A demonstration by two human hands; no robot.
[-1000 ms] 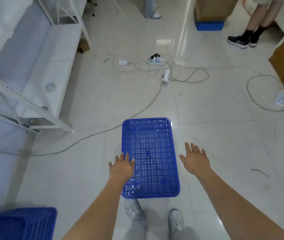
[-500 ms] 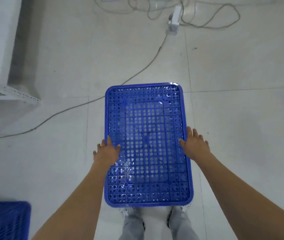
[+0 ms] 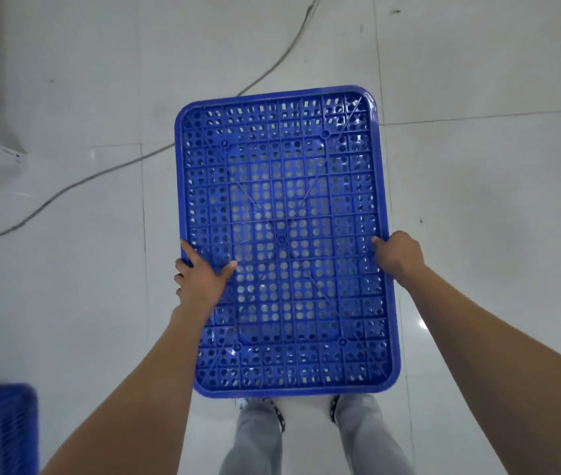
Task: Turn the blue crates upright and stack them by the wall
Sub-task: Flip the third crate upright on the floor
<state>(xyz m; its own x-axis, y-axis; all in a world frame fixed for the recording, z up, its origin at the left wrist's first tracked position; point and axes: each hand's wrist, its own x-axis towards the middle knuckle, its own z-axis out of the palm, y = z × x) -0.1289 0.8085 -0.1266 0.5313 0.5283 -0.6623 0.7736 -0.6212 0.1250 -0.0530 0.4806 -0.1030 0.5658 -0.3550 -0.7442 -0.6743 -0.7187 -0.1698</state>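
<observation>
Both hands, left hand (image 3: 202,277), right hand (image 3: 397,255), apparently gripping upturned blue crate (image 3: 282,200)

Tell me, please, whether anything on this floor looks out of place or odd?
The blue crate gripped by both hands is upside down, its perforated base facing up. A loose grey cable trails across the tiles beside it, a possible trip hazard.

Both arms outstretched downward, left hand (image 3: 202,281) and right hand (image 3: 397,255) gripping opposite crate (image 3: 282,200) edges.
</observation>
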